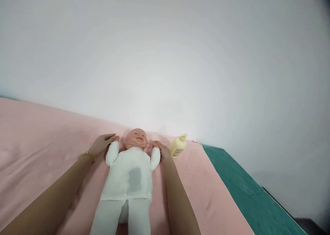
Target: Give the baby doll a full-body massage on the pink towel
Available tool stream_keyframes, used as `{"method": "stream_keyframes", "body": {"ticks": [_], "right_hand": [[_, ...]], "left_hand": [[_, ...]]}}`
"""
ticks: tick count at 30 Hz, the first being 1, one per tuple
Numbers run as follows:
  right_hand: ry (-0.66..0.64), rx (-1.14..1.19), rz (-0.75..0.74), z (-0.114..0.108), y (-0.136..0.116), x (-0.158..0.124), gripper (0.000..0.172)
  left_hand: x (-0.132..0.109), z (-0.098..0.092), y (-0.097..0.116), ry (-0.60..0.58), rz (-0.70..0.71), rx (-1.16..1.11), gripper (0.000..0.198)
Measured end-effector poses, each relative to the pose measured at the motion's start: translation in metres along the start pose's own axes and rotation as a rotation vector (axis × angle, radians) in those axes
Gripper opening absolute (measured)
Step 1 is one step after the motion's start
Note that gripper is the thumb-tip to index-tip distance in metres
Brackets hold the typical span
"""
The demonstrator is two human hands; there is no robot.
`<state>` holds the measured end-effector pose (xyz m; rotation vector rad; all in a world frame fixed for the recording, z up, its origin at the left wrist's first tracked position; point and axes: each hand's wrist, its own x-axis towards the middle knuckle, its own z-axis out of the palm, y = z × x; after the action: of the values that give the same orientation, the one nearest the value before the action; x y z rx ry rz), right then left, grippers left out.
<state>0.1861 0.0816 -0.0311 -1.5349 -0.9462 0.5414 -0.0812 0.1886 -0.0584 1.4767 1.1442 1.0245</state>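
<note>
A baby doll (113, 178) in a white long-sleeved top and white trousers lies on its back, arms bent up beside its head. My left hand (101, 144), with a beaded bracelet at the wrist, is closed around the doll's hand on the left. On the other side, my right hand (164, 151) grips the doll's other hand, thumb against it; most of its fingers are hidden. A grey patch (135, 180) shows on the front of the top. Just right of my right hand stands a pale yellow pump bottle (177, 146) with printing on it.
A pink sheet (196, 190) lies under the doll and bottle. Along the right a green surface (247, 187) shows past the sheet's edge. A white wall (165, 56) rises directly behind the doll's head. Something dark (309, 225) is at the lower right corner.
</note>
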Motion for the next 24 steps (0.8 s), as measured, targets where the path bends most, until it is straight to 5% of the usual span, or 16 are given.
{"method": "stream_keyframes", "body": {"ticks": [7,15,24], "right_hand": [[0.005,0.052,0.004,-0.010,-0.003,0.003,0.036],[0.049,0.155,-0.101,-0.029,-0.025,0.003,0.033],[0.004,-0.062,-0.231,-0.068,-0.051,-0.073,0.043]], "left_hand": [[0.002,0.001,0.004,-0.029,0.021,-0.019,0.067],[-0.040,-0.004,0.059,0.336,0.106,0.079,0.050],[-0.117,-0.015,0.094,0.390,0.143,0.524,0.052]]}}
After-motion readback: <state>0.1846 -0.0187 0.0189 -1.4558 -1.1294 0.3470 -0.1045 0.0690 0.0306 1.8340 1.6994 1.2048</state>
